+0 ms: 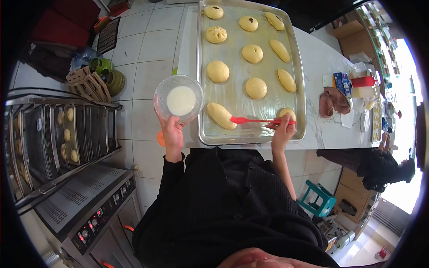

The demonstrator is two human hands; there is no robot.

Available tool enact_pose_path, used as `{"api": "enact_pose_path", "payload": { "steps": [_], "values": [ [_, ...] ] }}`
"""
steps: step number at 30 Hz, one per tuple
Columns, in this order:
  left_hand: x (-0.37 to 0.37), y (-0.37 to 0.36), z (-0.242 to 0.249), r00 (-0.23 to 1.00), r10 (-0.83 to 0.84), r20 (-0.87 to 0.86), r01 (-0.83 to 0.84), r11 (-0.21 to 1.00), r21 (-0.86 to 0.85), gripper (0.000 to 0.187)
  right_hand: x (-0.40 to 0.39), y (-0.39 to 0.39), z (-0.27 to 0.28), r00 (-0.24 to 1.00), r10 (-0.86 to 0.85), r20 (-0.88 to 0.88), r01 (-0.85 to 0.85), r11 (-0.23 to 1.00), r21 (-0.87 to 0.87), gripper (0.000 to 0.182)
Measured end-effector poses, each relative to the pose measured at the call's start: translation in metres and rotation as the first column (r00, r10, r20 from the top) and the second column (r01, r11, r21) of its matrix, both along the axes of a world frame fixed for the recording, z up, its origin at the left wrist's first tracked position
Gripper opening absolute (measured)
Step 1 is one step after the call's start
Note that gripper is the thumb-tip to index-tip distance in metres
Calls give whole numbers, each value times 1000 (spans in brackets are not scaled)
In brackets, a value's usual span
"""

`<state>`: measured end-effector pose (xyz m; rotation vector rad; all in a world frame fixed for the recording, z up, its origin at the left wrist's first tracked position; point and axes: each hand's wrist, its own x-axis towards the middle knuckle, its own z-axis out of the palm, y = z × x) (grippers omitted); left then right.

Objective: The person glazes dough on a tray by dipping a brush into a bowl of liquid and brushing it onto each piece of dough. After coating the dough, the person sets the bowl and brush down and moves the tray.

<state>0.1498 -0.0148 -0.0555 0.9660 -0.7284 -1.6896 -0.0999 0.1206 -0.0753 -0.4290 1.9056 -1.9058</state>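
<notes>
My left hand (173, 134) holds a clear bowl (161, 99) with a milky white liquid (181, 101) in it, beside the tray's left edge. In my right hand (283, 129) is a red pastry brush (257, 120), its head touching the right end of a long dough piece (220, 115) at the tray's near left. The metal baking tray (232, 139) carries several shaped dough pieces, among them a round bun (256, 88), an oval one (286, 80) and a pleated one (216, 35). Another bun (286, 113) lies partly behind my right hand.
The tray rests on a marble-look table (317, 58). To its right lie a brown cloth (333, 102), a blue carton (342, 82) and a red-topped container (363, 82). At left stand a tray rack (96, 129) and an oven (80, 196). A person (380, 163) and a green stool (317, 198) are at right.
</notes>
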Motion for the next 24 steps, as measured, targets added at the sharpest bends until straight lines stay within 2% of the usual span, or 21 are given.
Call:
{"api": "enact_pose_path", "payload": {
  "steps": [1, 4, 7, 10, 14, 17, 20, 24],
  "values": [
    [-2, 1, -3, 1000, -23, 1, 23, 1000, 2, 77, -1, 9, 6, 999, -9, -33, 10, 999, 38, 32],
    [-9, 3, -10, 994, -111, -8, 111, 994, 5, 76, -9, 23, 25, 985, -147, -86, 144, 989, -33, 33],
    [-24, 7, -8, 976, -214, -45, 215, 977, 16, 77, -12, 25, 61, 970, -239, -36, 224, 946, -234, 31],
    [-43, 18, -4, 950, -304, -67, 307, 951, 40, 78, -3, 18, 86, 987, -128, -93, 76, 899, -432, 30],
    [-72, 34, -8, 917, -398, -11, 398, 917, 7, 78, 6, 8, 89, 983, 21, -182, -82, 939, -334, 36],
    [-94, 49, -5, 889, -458, 9, 458, 889, 5, 79, -6, 17, 75, 930, 122, -347, -197, 962, -188, 35],
    [-120, 66, 8, 901, -435, 7, 434, 901, 12, 80, -29, 32, 64, 951, 141, -275, -202, 957, -207, 34],
    [-140, 82, -6, 907, -417, -54, 419, 907, 33, 81, -78, 58, 61, 998, -10, -54, -11, 929, -371, 34]
  ]
}}
